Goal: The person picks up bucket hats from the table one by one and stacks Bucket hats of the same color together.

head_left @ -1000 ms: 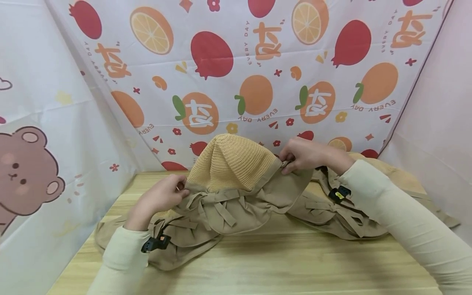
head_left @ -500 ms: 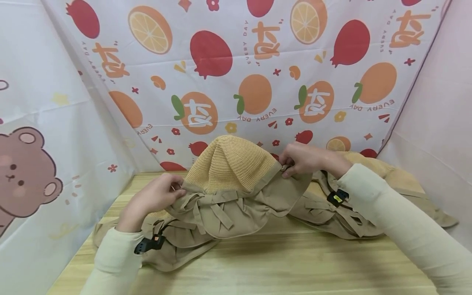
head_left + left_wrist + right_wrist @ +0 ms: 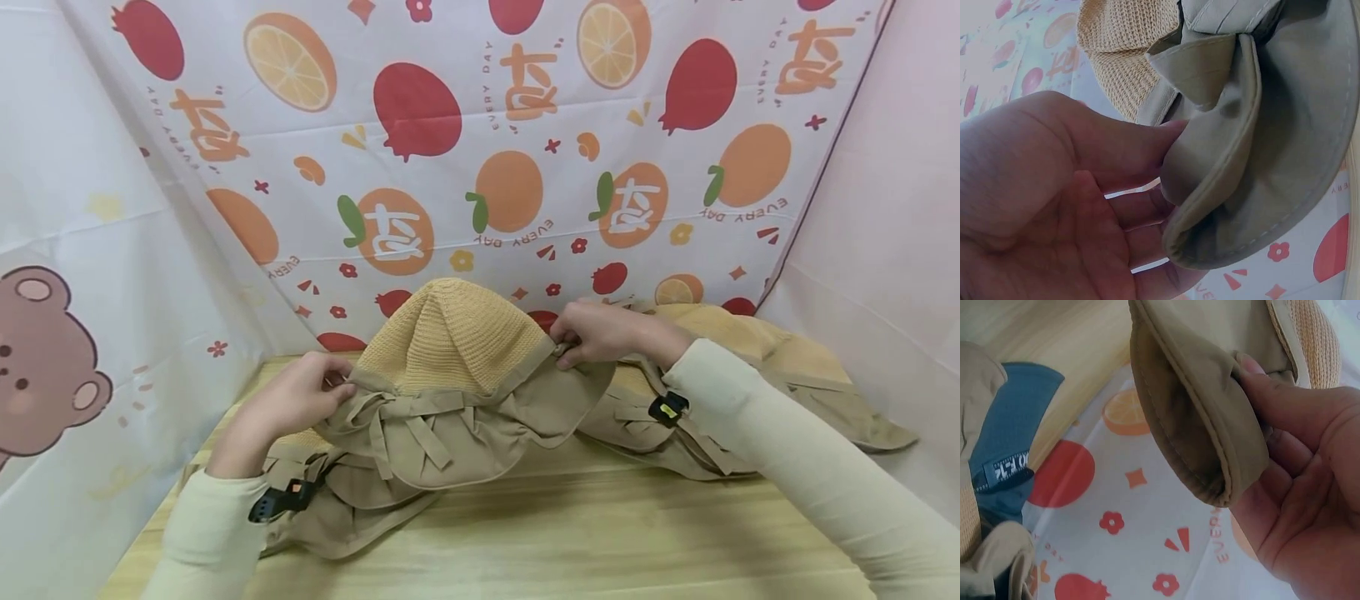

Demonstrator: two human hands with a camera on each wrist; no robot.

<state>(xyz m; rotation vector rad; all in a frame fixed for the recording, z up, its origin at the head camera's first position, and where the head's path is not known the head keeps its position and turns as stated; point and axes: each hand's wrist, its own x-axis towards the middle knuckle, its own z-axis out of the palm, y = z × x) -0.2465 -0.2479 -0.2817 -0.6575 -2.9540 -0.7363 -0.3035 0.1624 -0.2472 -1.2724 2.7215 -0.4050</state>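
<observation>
The bow-trimmed sun hat [image 3: 453, 346] is above the table [image 3: 570, 533], its brim [image 3: 480, 454] pinched at opposite sides by left hand [image 3: 296, 400] and right hand [image 3: 603, 332]; gentle, equal pulling should keep it level.

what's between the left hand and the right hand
In the head view, a hat spans the stretch between the left hand and right hand, its knitted yellow crown above its tan brim.

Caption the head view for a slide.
Left hand and right hand hold a bow-trimmed hat over a wood-grain table.
</observation>
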